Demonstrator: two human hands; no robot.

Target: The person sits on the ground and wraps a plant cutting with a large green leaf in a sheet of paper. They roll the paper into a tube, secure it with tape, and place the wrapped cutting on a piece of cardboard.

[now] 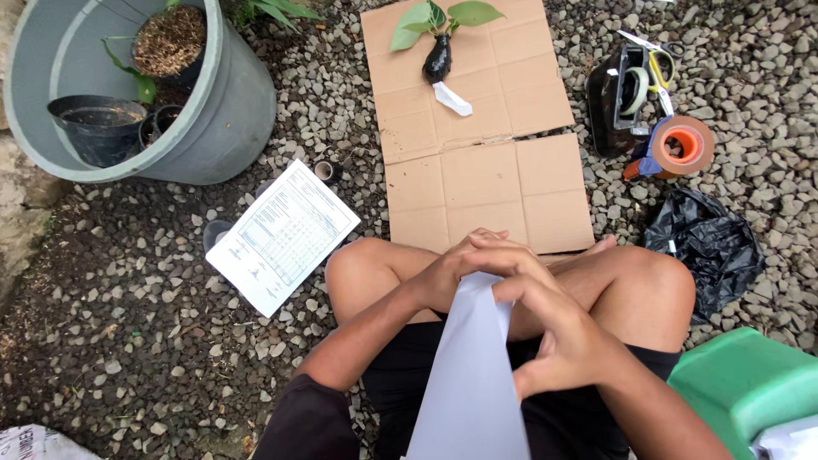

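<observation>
Gripping a pale grey plastic sheet [470, 375] over the lap, the left hand [456, 271] pinches its top edge while the right hand [554, 328] closes its fingers on the sheet's right side. Just beyond the knees lies the flattened cardboard [486, 183], the landmark here: a small plant with its roots wrapped in black plastic [439, 51] rests on its far end, a tape dispenser [622, 94] and brown tape roll [682, 145] sit to its right, a printed sheet [284, 234] and grey tub [221, 111] to its left. The slick sheet could likely slip or crease if either pinch loosens or pulls unevenly.
</observation>
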